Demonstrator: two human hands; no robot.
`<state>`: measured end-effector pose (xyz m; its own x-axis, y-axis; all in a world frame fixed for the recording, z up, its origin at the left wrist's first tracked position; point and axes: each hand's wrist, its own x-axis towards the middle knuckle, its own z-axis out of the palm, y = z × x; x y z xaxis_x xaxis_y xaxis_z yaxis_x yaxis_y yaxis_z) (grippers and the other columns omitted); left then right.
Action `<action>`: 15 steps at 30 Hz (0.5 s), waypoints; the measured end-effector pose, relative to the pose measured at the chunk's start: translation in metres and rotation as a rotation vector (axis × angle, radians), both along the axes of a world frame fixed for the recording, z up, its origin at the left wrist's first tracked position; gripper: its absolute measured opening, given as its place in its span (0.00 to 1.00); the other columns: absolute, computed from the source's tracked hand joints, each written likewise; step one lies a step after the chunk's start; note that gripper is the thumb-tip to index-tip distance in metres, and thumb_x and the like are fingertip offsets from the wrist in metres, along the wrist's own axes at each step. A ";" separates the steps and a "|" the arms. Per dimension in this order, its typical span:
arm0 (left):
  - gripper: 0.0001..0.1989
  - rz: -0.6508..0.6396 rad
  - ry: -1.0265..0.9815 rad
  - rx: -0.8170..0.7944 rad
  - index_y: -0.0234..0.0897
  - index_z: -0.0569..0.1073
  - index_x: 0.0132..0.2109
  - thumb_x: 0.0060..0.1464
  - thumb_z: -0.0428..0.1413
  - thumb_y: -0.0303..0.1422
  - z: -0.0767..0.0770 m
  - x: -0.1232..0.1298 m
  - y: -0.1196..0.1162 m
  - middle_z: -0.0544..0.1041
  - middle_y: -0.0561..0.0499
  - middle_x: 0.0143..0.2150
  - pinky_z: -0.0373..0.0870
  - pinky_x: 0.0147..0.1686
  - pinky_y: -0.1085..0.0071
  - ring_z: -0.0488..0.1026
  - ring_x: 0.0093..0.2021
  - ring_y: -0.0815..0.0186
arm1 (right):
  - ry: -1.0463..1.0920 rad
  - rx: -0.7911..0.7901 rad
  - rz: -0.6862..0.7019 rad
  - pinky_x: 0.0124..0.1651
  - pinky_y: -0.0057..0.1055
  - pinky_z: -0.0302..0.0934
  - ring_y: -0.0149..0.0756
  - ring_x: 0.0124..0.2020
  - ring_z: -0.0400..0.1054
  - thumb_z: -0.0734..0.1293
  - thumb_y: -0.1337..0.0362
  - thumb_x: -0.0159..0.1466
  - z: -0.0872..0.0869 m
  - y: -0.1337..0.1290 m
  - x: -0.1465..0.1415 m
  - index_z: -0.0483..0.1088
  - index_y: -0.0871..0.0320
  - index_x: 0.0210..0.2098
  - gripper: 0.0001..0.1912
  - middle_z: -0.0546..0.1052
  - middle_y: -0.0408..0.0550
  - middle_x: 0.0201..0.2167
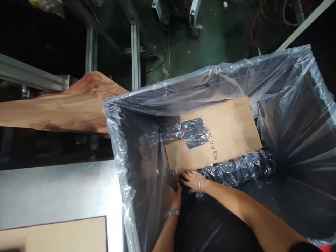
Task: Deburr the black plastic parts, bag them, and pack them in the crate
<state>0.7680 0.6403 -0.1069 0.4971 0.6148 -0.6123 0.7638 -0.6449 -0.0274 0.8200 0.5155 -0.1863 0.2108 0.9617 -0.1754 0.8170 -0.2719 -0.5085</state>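
Note:
My right hand [193, 180], a thin bracelet at its wrist, reaches into a large bin lined with clear plastic film [126, 196]. Its fingers are spread at the lower edge of a brown cardboard sheet [231, 129], beside film-wrapped black parts [238, 168]. To its left is my left hand [176, 199], wearing a metal watch; the thumb shows, but the other fingers are mostly hidden. That hand is close to a dark wrapped piece [172, 176] at the sheet's corner. On the cardboard lie several black parts in clear wrap [194, 133], next to printed characters.
Brown paper [86, 101] drapes beside the bin's far left corner. At left stands a metal-topped surface [65, 185] with a tan board [65, 236] on it. Metal frame posts [135, 56] rise behind the bin, and a red cable [253, 31] runs along the green floor.

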 end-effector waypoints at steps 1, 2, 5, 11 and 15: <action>0.26 -0.010 0.003 -0.004 0.20 0.65 0.48 0.51 0.47 0.42 0.000 0.000 0.000 0.74 0.30 0.37 0.65 0.31 0.62 0.73 0.35 0.50 | 0.001 0.000 -0.007 0.54 0.43 0.47 0.51 0.55 0.49 0.70 0.49 0.51 -0.003 -0.006 0.001 0.56 0.62 0.56 0.40 0.55 0.63 0.56; 0.26 -0.024 0.007 -0.009 0.21 0.66 0.47 0.51 0.47 0.42 0.001 -0.001 0.000 0.74 0.31 0.36 0.65 0.31 0.62 0.73 0.35 0.50 | 0.001 0.000 -0.012 0.53 0.42 0.48 0.51 0.55 0.49 0.70 0.48 0.51 -0.005 -0.011 0.001 0.55 0.62 0.56 0.41 0.56 0.64 0.56; 0.23 -0.066 0.016 -0.018 0.21 0.66 0.47 0.52 0.46 0.39 0.001 -0.002 -0.002 0.74 0.31 0.38 0.65 0.32 0.64 0.73 0.37 0.52 | 0.002 0.000 -0.015 0.53 0.42 0.48 0.51 0.56 0.49 0.70 0.48 0.51 -0.006 -0.022 0.003 0.55 0.61 0.56 0.41 0.55 0.65 0.56; 0.23 -0.138 0.041 -0.037 0.18 0.62 0.50 0.52 0.48 0.35 -0.003 -0.007 -0.007 0.72 0.29 0.41 0.66 0.33 0.65 0.72 0.39 0.53 | 0.015 0.002 -0.015 0.54 0.43 0.46 0.51 0.57 0.47 0.71 0.51 0.51 -0.005 -0.019 0.002 0.54 0.61 0.56 0.40 0.53 0.65 0.57; 0.24 -0.168 0.057 -0.088 0.18 0.59 0.53 0.53 0.50 0.31 -0.010 -0.007 -0.008 0.73 0.31 0.40 0.67 0.34 0.67 0.73 0.38 0.56 | 0.028 -0.009 -0.013 0.54 0.43 0.46 0.50 0.57 0.46 0.71 0.51 0.52 -0.004 -0.020 0.002 0.54 0.61 0.57 0.40 0.53 0.65 0.58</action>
